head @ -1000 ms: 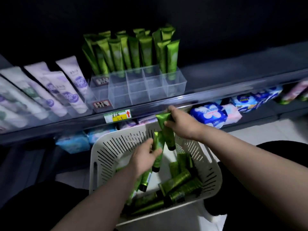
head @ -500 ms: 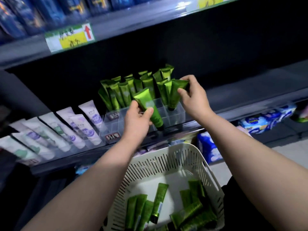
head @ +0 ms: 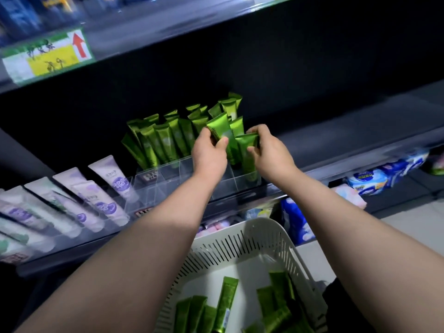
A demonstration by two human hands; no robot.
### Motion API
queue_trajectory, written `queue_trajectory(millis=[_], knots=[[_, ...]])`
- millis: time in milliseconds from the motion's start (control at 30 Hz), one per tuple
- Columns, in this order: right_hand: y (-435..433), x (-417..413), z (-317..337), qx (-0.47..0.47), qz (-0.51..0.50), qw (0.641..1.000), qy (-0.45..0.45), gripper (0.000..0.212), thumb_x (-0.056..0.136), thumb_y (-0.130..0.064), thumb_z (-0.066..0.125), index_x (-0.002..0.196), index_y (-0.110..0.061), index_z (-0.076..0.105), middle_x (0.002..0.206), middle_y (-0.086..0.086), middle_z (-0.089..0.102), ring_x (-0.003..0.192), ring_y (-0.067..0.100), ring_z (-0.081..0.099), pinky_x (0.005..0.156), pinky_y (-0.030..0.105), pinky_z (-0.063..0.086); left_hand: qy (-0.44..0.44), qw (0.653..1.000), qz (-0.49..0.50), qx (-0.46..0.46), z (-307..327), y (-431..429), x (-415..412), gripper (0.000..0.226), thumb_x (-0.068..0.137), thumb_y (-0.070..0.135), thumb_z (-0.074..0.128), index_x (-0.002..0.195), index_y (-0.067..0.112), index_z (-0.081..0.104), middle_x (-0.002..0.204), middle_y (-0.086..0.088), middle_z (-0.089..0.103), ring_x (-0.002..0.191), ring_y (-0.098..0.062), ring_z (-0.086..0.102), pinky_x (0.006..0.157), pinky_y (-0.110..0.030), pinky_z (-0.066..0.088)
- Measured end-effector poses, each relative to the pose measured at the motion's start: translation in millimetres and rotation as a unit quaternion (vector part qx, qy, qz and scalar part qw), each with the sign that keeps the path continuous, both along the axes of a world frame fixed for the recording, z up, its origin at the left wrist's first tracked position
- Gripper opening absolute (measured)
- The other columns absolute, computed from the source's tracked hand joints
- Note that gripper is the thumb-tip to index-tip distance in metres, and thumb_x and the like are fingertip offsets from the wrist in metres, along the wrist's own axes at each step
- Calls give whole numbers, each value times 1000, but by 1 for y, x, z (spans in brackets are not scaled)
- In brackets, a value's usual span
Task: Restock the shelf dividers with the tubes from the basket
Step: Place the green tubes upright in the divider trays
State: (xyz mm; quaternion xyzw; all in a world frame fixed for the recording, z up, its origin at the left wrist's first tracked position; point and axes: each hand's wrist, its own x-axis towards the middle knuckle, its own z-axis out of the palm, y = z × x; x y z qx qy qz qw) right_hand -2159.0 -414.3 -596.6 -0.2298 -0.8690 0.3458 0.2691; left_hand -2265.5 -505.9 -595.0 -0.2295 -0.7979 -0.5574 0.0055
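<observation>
Clear plastic shelf dividers (head: pixel 217 182) stand on the middle shelf, their back rows filled with several upright green tubes (head: pixel 165 143). My left hand (head: pixel 209 152) pinches a green tube (head: pixel 222 131) by its crimped top, its cap end down over a right-hand compartment. My right hand (head: pixel 271 155) grips another green tube (head: pixel 247 150) that stands in the rightmost compartment. A white slotted basket (head: pixel 259 239) sits below, with several green tubes (head: pixel 225 306) lying in it.
Pale purple tubes (head: pixel 96 193) lie in rows left of the dividers. A price tag with a red arrow (head: pixel 48 56) hangs on the shelf above. Blue and white packets (head: pixel 374 176) fill the lower shelf at right. Tiled floor shows at far right.
Both hands rose from the basket to the dividers, each with a green tube. Since half a second ago my left hand moved right, close beside my right, and the right tube sank into its compartment.
</observation>
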Motion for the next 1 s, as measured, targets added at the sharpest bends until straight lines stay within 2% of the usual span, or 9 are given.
queue_trajectory(millis=[133, 267, 333, 400, 467, 600, 733, 833, 1000], knots=[[-2, -4, 1, -1, -4, 1000, -5, 44, 94, -14, 51, 136, -15, 38, 114, 15, 63, 106, 37, 56, 79, 38, 42, 9, 998, 5, -65, -14, 7, 0, 18, 88, 18, 63, 81, 14, 47, 69, 2, 46, 80, -33, 61, 73, -51, 57], [-1, -7, 0, -1, -7, 1000, -22, 44, 94, -15, 51, 136, -14, 39, 119, 14, 61, 109, 35, 55, 80, 36, 42, 30, 994, -5, -105, -22, 5, 1, 13, 89, 13, 61, 87, 11, 48, 74, -2, 49, 88, -40, 62, 76, -51, 56], [-1, -7, -1, 2, -8, 1000, -29, 45, 94, -15, 52, 136, -14, 39, 124, 13, 58, 113, 34, 53, 84, 37, 43, 22, 994, 2, -106, -23, 4, 1, 12, 90, 12, 60, 100, 9, 54, 86, -7, 57, 93, -38, 62, 79, -49, 55], [1, -7, -1, 4, -10, 999, -34, 47, 93, -15, 54, 137, -13, 38, 129, 14, 54, 117, 33, 51, 90, 40, 43, 0, 995, 6, -95, -22, 0, 1, 25, 91, 10, 58, 116, 8, 54, 100, -10, 62, 98, -37, 63, 85, -50, 54], [2, -4, -1, 11, -12, 999, -45, 50, 92, -16, 56, 138, -12, 38, 131, 14, 51, 120, 33, 48, 95, 42, 43, -11, 997, 4, -82, -20, -7, 3, 31, 91, 9, 55, 122, 8, 53, 108, -11, 64, 101, -36, 62, 88, -51, 52], [0, 8, -2, 33, -19, 998, -59, 49, 92, -17, 55, 138, -12, 38, 132, 14, 48, 122, 33, 45, 97, 47, 42, 19, 995, 8, -99, -13, -30, 14, 30, 93, 9, 55, 123, 7, 53, 112, -8, 64, 104, -27, 61, 94, -41, 50], [-14, 32, -9, 98, -32, 989, -104, 46, 93, -14, 51, 137, -13, 38, 131, 14, 46, 121, 34, 43, 91, 45, 40, 55, 993, -14, -102, -11, -60, 36, 28, 94, 8, 56, 121, 7, 55, 111, -4, 62, 99, -16, 59, 89, -25, 46], [-33, 52, -21, 151, -30, 977, -145, 44, 91, -13, 53, 133, -12, 39, 126, 13, 46, 117, 33, 43, 90, 45, 40, 98, 987, -35, -124, -18, -87, 53, 23, 93, 9, 57, 116, 9, 59, 110, -4, 65, 97, -16, 61, 91, -27, 48], [-71, 72, -43, 191, 36, 965, -178, 39, 94, -36, 51, 126, -14, 45, 122, 9, 48, 117, 31, 45, 93, 44, 39, 122, 965, -71, -223, -41, -133, 76, 20, 94, 17, 57, 113, 16, 63, 111, 0, 67, 101, -15, 61, 91, -29, 48]])
